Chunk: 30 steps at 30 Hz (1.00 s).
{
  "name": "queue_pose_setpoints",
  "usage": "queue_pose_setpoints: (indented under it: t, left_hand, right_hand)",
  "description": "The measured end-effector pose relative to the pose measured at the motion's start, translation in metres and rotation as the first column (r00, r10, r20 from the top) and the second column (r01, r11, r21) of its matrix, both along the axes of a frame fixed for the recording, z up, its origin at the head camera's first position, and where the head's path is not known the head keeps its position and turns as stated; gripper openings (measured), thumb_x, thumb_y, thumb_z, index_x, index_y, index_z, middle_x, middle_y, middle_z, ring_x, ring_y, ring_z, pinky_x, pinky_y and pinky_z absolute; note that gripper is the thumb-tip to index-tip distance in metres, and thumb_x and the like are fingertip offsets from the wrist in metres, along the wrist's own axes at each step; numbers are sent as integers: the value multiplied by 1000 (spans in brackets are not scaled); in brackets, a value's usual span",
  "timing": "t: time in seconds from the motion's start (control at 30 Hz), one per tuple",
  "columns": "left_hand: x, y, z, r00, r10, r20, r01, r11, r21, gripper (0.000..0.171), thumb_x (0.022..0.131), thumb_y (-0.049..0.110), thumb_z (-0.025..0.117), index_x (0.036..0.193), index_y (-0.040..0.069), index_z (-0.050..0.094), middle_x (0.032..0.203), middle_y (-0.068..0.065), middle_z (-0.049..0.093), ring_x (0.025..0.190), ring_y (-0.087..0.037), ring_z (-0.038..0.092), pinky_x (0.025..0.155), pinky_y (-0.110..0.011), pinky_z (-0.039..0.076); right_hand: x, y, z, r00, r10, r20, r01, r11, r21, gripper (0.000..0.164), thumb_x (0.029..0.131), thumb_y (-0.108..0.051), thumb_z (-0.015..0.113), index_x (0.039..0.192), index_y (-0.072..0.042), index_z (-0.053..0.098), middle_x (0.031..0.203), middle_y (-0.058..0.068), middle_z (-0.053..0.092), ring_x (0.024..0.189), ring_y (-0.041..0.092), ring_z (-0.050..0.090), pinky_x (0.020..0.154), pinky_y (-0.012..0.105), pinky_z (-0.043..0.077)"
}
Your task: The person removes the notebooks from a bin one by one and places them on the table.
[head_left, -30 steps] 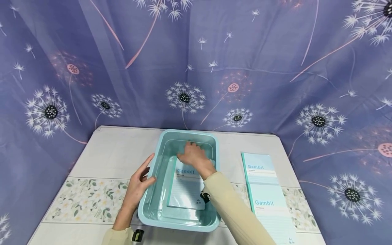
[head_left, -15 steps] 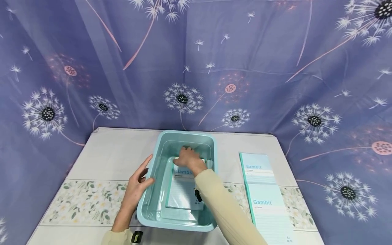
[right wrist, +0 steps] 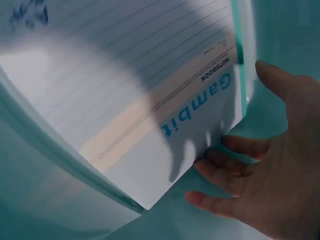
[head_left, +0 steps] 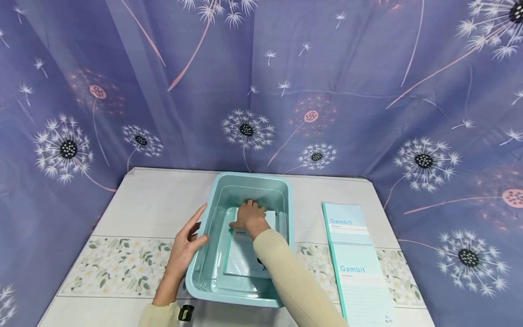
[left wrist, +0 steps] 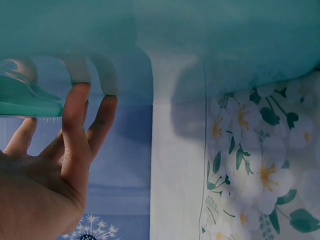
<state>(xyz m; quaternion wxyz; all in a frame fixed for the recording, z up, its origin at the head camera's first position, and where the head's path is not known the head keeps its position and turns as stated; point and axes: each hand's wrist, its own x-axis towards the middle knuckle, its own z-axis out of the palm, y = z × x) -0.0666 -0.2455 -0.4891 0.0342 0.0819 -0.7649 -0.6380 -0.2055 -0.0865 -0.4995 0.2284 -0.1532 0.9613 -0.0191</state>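
We see the nearer right hand [head_left: 249,219], fingers apart, perhaps touching the far end of the notebook [head_left: 243,254] lying front-to-back.

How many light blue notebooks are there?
3: one notebook in the teal plastic basin, a far notebook and near notebook on the white floral tablecloth. Some may be hidden.

On the table [head_left: 163,200], a tub [head_left: 253,193]; in it, a notebook [head_left: 243,259]; to the right, two more notebooks [head_left: 361,288], one behind the other; behind the table, a curtain [head_left: 184,113].
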Motion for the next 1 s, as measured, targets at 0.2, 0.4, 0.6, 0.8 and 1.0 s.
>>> queue_pose_setpoints:
  t: [0.2, 0.4, 0.6, 0.8, 1.0]
  left_hand:
    - [1, 0, 0, 1000, 2, 2, -2, 1000, 3, 80, 90, 3, 60, 159, 40, 43, 146, -23, 60, 110, -34, 71, 78, -39, 60]
    - [2, 0, 1, 1000, 9, 15, -9, 1000, 3, 81, 89, 3, 61, 158, 41, 43, 147, -21, 60, 112, -36, 70, 79, -39, 59]
    - [0, 1, 1, 1000, 15, 7, -15, 1000, 1, 81, 88, 3, 61, 158, 41, 44, 147, -21, 60, 117, -48, 66, 80, -39, 58]
    - [-1, 2, 0, 1000, 10, 4, -10, 1000, 11, 82, 87, 3, 61, 158, 41, 44, 147, -23, 60, 116, -49, 67, 79, -42, 59]
    - [-1, 3, -2, 1000, 22, -8, -22, 1000, 14, 82, 86, 2, 61, 157, 41, 45, 146, -22, 61, 115, -50, 67, 77, -44, 61]
  right_hand:
    - [7, -8, -11, 998, 33, -59, -25, 991, 129, 106, 84, -77, 65, 159, -8, 38, 150, 17, 48, 137, 34, 52, 112, 55, 46]
    - [11, -13, -15, 997, 53, -59, -41, 982, 183, 106, 82, -76, 69, 156, -7, 40, 146, 16, 49, 137, 35, 51, 115, 57, 41]
    - [11, -13, -10, 1000, 11, -17, -8, 989, 146, 101, 85, -67, 71, 157, -5, 38, 148, 18, 46, 140, 36, 46, 118, 60, 37]
    - [14, -12, -3, 999, -33, 2, 33, 996, 86, 107, 83, -67, 74, 159, -5, 32, 156, 19, 43, 144, 36, 45, 119, 61, 37]
    - [15, -10, 2, 1000, -14, 3, 13, 993, 113, 106, 84, -69, 71, 161, -7, 34, 158, 18, 42, 145, 37, 44, 121, 61, 34]
